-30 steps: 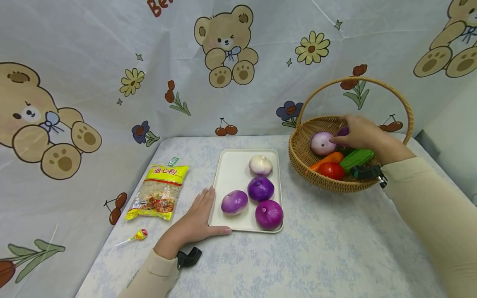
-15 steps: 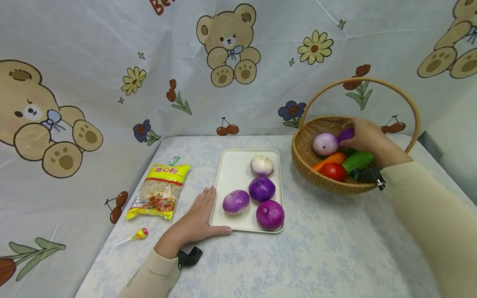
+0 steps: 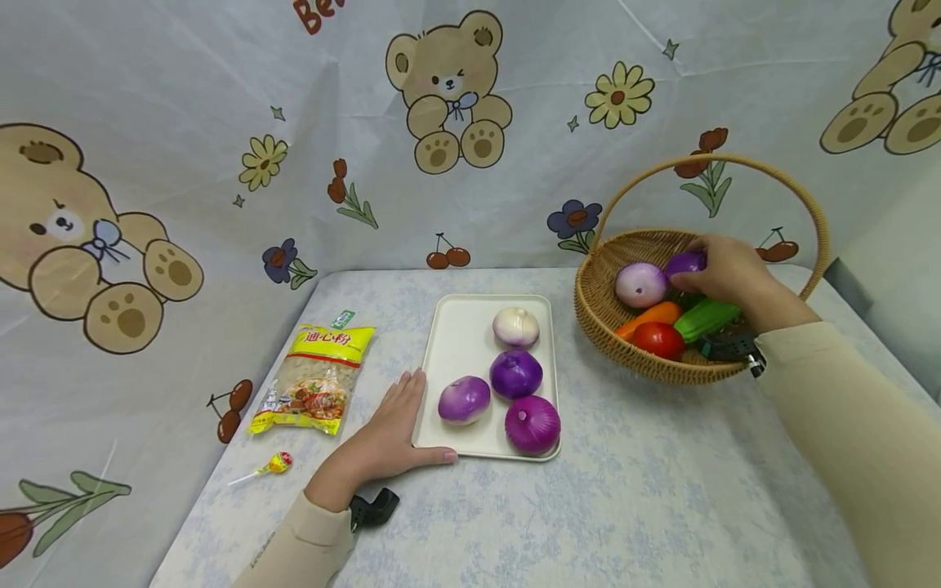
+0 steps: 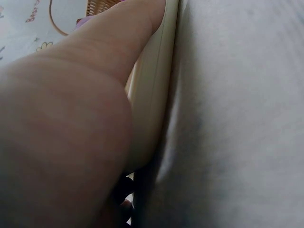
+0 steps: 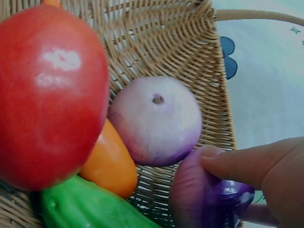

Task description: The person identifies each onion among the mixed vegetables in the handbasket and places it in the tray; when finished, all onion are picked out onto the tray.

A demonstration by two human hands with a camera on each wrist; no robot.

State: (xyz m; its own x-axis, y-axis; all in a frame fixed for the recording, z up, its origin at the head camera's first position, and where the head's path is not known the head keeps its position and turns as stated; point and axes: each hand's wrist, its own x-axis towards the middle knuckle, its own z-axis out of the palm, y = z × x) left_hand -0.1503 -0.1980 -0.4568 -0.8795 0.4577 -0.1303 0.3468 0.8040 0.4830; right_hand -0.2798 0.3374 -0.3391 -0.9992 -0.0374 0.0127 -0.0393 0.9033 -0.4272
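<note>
Pale blue-and-white mottled cloth-covered counter (image 3: 625, 506).

Yellow plastic packet of dried noodles (image 3: 312, 378), lying flat at 9 o'clock on the counter, green tab at its far end.

Small wrapped lollipop on a white stick (image 3: 275, 463), at 7 o'clock of the packet, just beside it, not touching.

Round woven wicker basket with a hoop handle (image 3: 588, 306), at 2 o'clock on the counter. Inside:
- Glossy red tomato (image 3: 658, 338) at 6 o'clock.
- Orange tapered vegetable (image 3: 647, 315) touching it at 11 o'clock.
- Green cucumber-like piece (image 3: 706, 317) at 3 o'clock of the orange one.
- Pale lilac-and-white onion (image 3: 640, 283) at 10 o'clock.

Wrinkled white backdrop sheet printed with teddy bears, flowers and cherries (image 3: 184, 98), running from 9 round to 3 o'clock.
</note>
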